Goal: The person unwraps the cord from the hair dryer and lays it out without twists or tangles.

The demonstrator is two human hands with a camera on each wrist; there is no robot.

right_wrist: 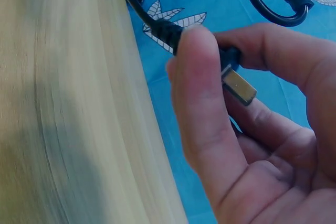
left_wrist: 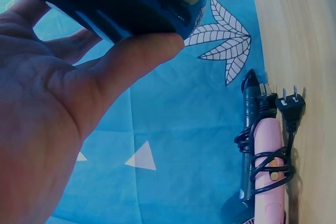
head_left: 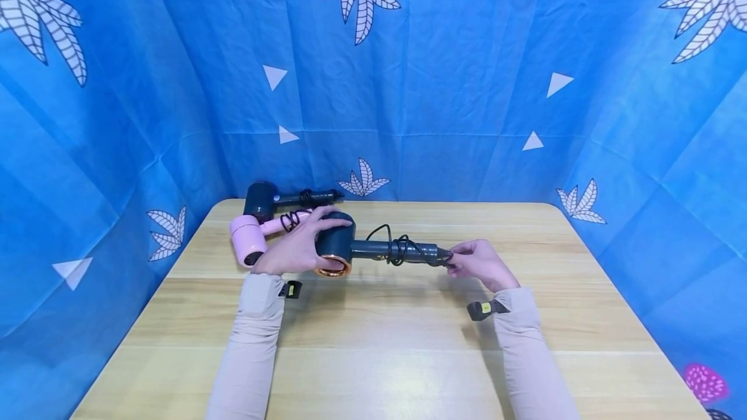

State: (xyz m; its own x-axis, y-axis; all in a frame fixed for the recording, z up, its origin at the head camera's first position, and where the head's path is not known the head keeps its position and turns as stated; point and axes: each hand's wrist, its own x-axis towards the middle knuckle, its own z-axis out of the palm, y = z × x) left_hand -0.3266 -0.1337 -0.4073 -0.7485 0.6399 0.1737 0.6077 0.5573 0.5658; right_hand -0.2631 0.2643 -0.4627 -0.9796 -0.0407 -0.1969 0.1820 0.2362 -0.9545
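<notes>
A dark hair dryer (head_left: 373,249) with a copper-coloured rim lies level above the table, its handle pointing right and its black cord wound round the handle. My left hand (head_left: 292,248) grips the dryer's barrel, thumb on one side and fingers on the other; the left wrist view shows the thumb pressed against the glossy dark barrel (left_wrist: 126,9). Beyond the handle's end, my right hand (head_left: 481,263) pinches the black plug (right_wrist: 231,59) of the cord between thumb and fingers. A metal prong (right_wrist: 240,87) sticks out past the thumb.
Left of the held dryer lies a pink hair dryer (head_left: 248,238), its cord wrapped round the handle. Behind it, near the table's back edge, is another dark hair dryer (head_left: 260,201). Blue patterned cloth (head_left: 455,83) hangs around the wooden table (head_left: 397,368) on the back and sides.
</notes>
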